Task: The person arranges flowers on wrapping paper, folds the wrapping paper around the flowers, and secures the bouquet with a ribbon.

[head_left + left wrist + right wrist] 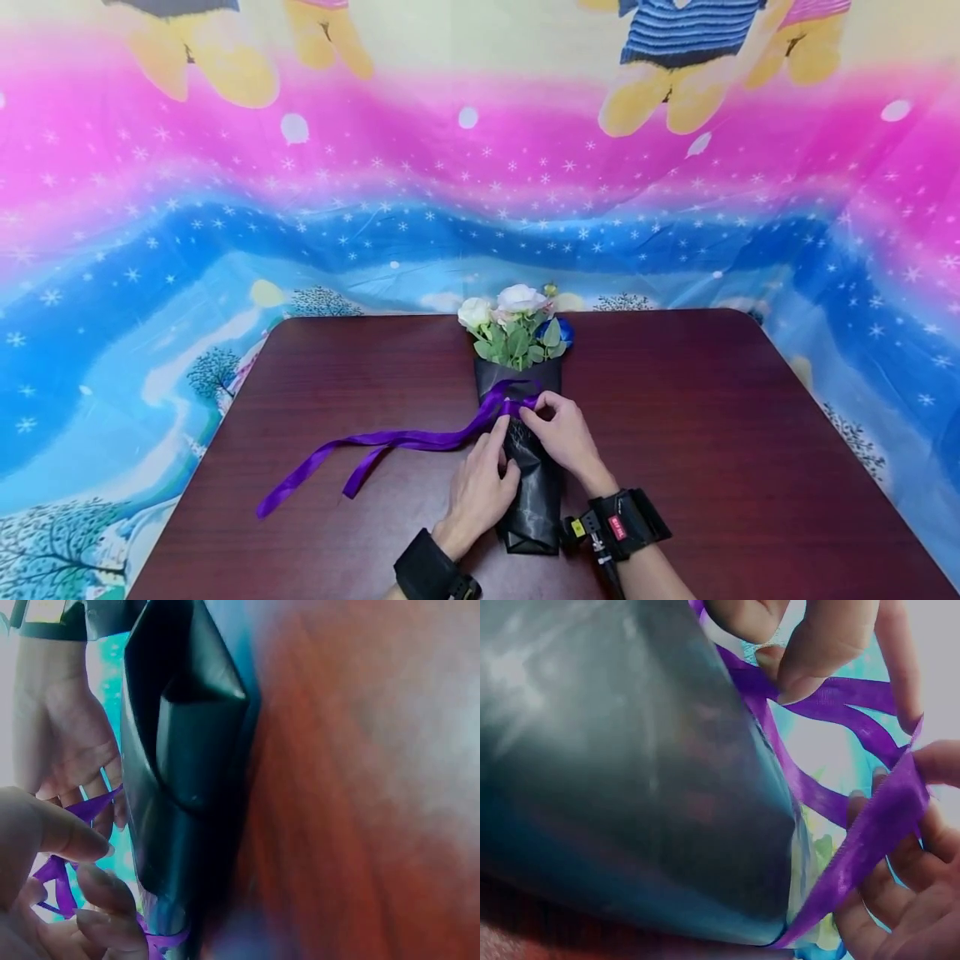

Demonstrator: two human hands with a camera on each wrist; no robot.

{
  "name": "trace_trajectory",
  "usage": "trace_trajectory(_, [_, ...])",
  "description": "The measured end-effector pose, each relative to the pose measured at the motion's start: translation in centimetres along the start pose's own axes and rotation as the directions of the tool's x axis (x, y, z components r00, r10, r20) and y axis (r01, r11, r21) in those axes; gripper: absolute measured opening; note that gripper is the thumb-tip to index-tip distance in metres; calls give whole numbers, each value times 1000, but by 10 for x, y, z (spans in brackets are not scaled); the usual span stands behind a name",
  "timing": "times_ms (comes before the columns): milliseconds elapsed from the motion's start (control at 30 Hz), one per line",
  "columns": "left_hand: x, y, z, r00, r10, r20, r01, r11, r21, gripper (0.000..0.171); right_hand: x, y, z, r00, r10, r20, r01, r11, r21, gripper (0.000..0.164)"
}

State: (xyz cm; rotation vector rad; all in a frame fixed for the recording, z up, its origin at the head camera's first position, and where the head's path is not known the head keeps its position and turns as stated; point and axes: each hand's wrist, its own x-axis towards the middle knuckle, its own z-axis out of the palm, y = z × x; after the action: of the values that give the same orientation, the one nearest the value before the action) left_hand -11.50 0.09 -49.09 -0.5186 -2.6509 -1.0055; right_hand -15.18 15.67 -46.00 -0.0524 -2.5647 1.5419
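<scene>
A bouquet of white roses (519,300) stands out of black wrapping paper (534,500), lying on the table with its blooms away from me. Around the wrapper runs a purple ribbon (427,439), its two long tails trailing left across the table. My right hand (566,433) pinches the ribbon at the front of the bouquet. My left hand (480,487) lies over the wrapper's left side. Its straight index finger touches the ribbon by the knot, and its thumb stands apart. In the right wrist view, a ribbon (870,825) loop is drawn out past the wrapper's edge.
The dark red-brown table (750,433) extends to both sides of the bouquet. Behind it hangs a printed cloth (450,183) in pink and blue. A blue flower (564,332) shows at the bouquet's right edge. Black bands with cameras sit on both wrists.
</scene>
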Motion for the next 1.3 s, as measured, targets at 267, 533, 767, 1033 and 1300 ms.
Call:
trace_trajectory(267, [10, -4, -7, 1000, 26, -3, -26, 999, 20, 59, -2, -3, -5, 992, -71, 105, 72, 997, -1, 20])
trace_trajectory(533, [25, -4, -14, 1000, 28, 5, -28, 999, 19, 17, -4, -1, -2, 977, -134, 167, 113, 985, 127, 20])
trace_trajectory(767, [39, -10, -28, 982, -65, 176, 104, 970, -221, 14, -6, 0, 0, 993, -86, 83, 46, 917, 397, 18])
trace_trajectory(1033, [46, -26, -49, 920, -113, 376, 344, 695, -632, 30, -6, 5, 4, 999, 38, 38, -54, 809, 585, 23])
trace_trajectory(1300, [56, -31, -72, 895, -264, 360, 446, 490, -749, 25, -9, 2, 7, 996, 85, -1, -59, 697, 714, 27])
